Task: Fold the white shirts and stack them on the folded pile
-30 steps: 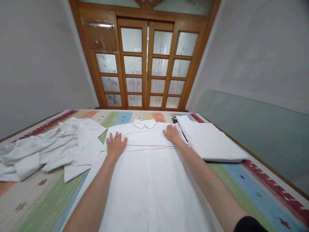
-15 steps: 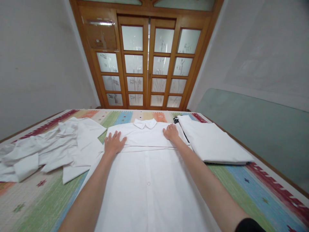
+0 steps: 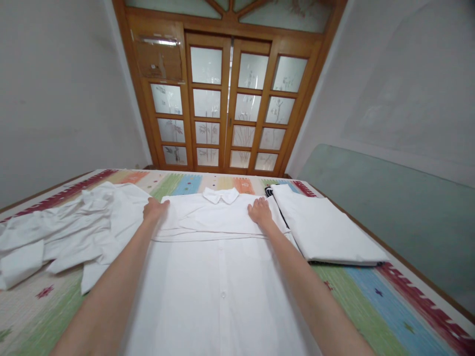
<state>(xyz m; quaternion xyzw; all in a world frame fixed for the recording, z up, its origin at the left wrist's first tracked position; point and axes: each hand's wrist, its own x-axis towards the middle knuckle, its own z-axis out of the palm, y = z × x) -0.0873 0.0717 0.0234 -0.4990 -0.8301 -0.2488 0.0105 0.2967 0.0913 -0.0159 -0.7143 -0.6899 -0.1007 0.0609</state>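
Observation:
A white collared shirt lies spread lengthwise in front of me, its collar at the far end and buttons down the middle. Folds of cloth cross its upper part. At the left shoulder edge, my left hand is closed, thumb and fingers pinching the fabric. My right hand rests on the upper right of the shirt, its fingers bent slightly and lying on the cloth. Both forearms stretch over the shirt's sides.
A crumpled white garment lies to the left. On the right is a folded white stack with dark cloth showing beneath. A striped, patterned cover lies underneath. A pale green panel leans along the right wall; wooden glass doors stand beyond.
My left hand has moved left from lying spread on the shirt to its shoulder edge and closed there. My right hand stays at about the same spot. The view has tilted slightly upward.

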